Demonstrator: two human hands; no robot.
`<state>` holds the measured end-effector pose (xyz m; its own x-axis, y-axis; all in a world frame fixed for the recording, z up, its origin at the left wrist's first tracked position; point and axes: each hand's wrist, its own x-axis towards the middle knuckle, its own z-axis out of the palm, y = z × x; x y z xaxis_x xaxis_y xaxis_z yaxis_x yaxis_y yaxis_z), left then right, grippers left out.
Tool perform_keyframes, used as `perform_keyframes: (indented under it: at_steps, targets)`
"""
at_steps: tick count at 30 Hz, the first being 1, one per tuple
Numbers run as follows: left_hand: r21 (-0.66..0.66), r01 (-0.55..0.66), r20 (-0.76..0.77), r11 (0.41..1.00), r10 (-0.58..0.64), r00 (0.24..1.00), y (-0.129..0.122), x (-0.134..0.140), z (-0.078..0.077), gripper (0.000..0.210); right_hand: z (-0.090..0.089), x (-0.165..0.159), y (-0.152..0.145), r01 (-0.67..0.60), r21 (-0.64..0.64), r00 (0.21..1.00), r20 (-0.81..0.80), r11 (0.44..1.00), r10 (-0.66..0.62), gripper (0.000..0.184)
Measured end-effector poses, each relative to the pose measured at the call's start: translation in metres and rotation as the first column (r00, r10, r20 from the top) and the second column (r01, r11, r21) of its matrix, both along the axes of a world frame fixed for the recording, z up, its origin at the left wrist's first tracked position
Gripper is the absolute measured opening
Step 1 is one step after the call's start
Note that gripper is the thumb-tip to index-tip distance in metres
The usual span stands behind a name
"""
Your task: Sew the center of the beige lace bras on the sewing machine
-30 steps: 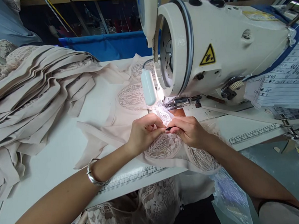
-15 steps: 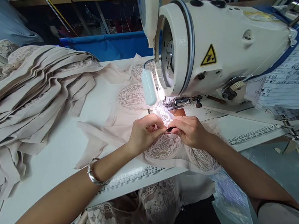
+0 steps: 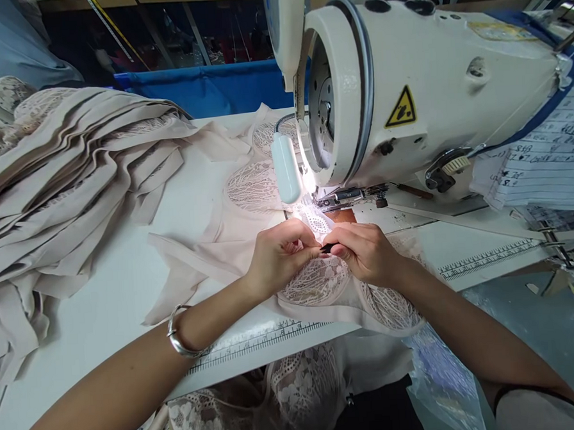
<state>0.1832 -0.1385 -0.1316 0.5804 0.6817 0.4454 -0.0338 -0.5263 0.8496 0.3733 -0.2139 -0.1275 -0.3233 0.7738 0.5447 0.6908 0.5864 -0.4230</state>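
Small dark thing (image 3: 329,247) is partly hidden by the right hand (image 3: 372,254), no clue what it is. Handwritten paper (image 3: 541,160) gets chopped by the right edge.

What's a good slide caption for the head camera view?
Left hand and right hand meet at a small dark item above lace fabric, beside a sewing machine and lamp.

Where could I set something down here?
The best bare patch is the white tabletop between the fabric pile on the left, the lace garment and the left forearm. A narrower strip runs farther back between pile and garment. It's crowded under the lamp, where the left hand, right hand, garment and sewing machine meet.
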Motion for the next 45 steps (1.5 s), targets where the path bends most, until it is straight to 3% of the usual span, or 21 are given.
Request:
perform_keyframes:
  at_steps: [14,20,26,45]
  targets:
    - [0.026,0.014,-0.013,1.000,-0.014,1.000,0.0012,-0.0007,-0.0032,0.019,-0.0016,0.0013,0.0030,-0.036,0.084,0.998,0.064,0.996,0.031,0.033]
    - [0.027,0.014,0.012,1.000,-0.014,1.000,-0.0008,0.0016,0.0000,0.021,0.0012,-0.0019,-0.0002,-0.002,-0.040,0.997,-0.077,0.999,-0.001,0.042]
    - [0.048,-0.018,0.005,0.999,0.018,1.000,-0.0019,0.0009,0.0037,0.012,0.0057,0.0014,-0.0030,0.051,-0.073,0.996,-0.071,0.996,-0.056,0.042]
    - [0.149,-0.033,0.067,0.988,0.023,0.997,0.0019,0.0003,-0.0016,0.017,0.0006,-0.0021,0.0007,-0.006,0.009,1.000,-0.004,1.000,0.006,0.043]
